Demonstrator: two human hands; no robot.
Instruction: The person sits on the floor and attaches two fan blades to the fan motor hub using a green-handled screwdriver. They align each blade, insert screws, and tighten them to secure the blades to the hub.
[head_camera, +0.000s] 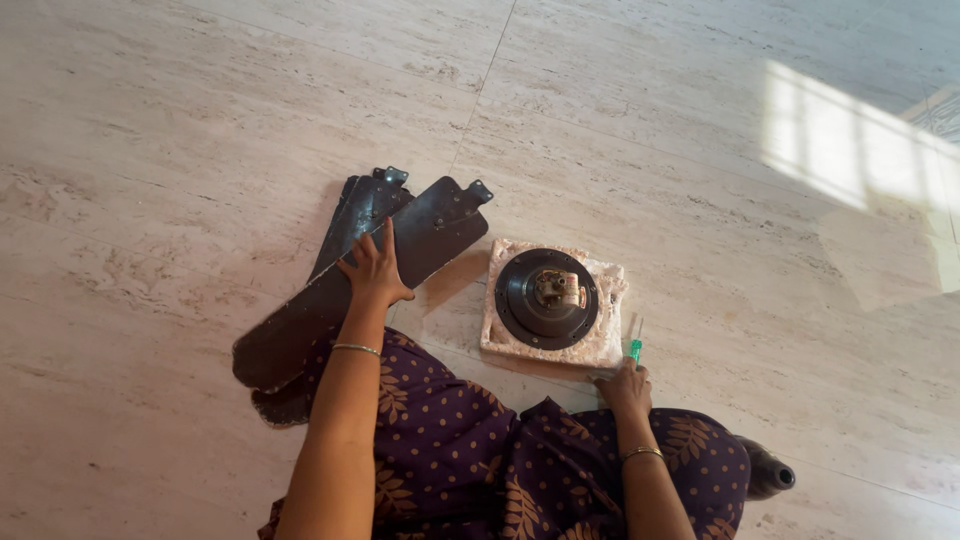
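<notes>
From where I watch, the fan motor (546, 298) on its pale cloth pad (606, 340) is my landmark on the floor (700, 150). Left of it lie the dark fan blades (400, 250), stacked and fanned; my left hand (373, 272) rests flat and open on the top one, gripping nothing. Just right of the motor's near corner, my right hand (625, 385) is closed around a green screwdriver (635, 345), tip pointing away. I judge a firm press keeps the blades from sliding apart.

Single head-worn view, steeply down, perhaps slightly tilted, on nearby floor (200, 120).
</notes>
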